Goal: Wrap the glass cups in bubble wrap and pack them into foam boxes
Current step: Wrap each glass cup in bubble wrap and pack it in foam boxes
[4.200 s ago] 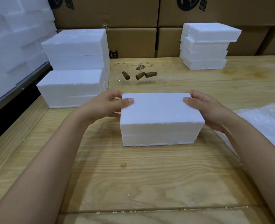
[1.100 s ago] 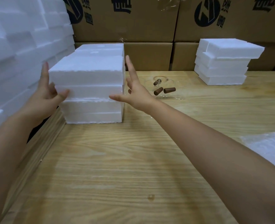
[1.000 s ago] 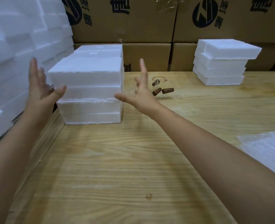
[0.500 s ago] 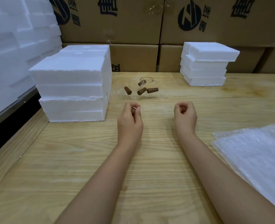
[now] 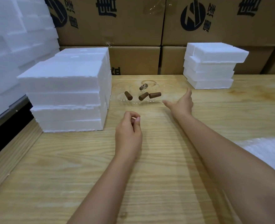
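Several clear glass cups (image 5: 139, 92) with brown handles stand at the back middle of the wooden table (image 5: 88, 167). My right hand (image 5: 181, 103) stretches toward them with thumb and fingers spread, just right of the nearest cup and holding nothing. My left hand (image 5: 128, 130) hovers over the table in front of the cups, fingers loosely curled, empty. A stack of closed foam boxes (image 5: 67, 92) stands at the left. Bubble wrap sheets (image 5: 269, 151) lie at the right edge.
A second stack of white foam pieces (image 5: 211, 65) sits at the back right. Cardboard boxes (image 5: 133, 21) line the wall behind the table. More foam blocks (image 5: 12, 33) are piled off the table's left side.
After the foam box was set on the left stack, both hands came back to the middle. In the last half second my right hand opened and reached forward toward the cups.
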`<act>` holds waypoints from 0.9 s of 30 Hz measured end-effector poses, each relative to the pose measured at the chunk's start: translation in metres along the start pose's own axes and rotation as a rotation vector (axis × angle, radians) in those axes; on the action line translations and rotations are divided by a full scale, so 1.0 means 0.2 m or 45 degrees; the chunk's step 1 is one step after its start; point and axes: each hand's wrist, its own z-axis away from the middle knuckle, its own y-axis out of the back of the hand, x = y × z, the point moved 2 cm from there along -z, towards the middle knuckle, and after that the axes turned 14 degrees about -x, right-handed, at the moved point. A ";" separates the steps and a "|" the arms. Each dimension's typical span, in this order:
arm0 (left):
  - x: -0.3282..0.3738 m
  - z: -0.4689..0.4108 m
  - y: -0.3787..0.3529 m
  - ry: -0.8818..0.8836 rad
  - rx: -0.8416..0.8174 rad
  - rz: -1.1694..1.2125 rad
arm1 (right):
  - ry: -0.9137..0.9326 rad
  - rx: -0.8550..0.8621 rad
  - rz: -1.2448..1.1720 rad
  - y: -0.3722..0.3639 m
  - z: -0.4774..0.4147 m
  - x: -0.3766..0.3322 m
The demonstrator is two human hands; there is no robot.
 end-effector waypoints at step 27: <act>0.05 0.03 -0.02 -0.051 -0.456 0.298 | 0.199 -0.634 -0.618 0.13 0.46 0.03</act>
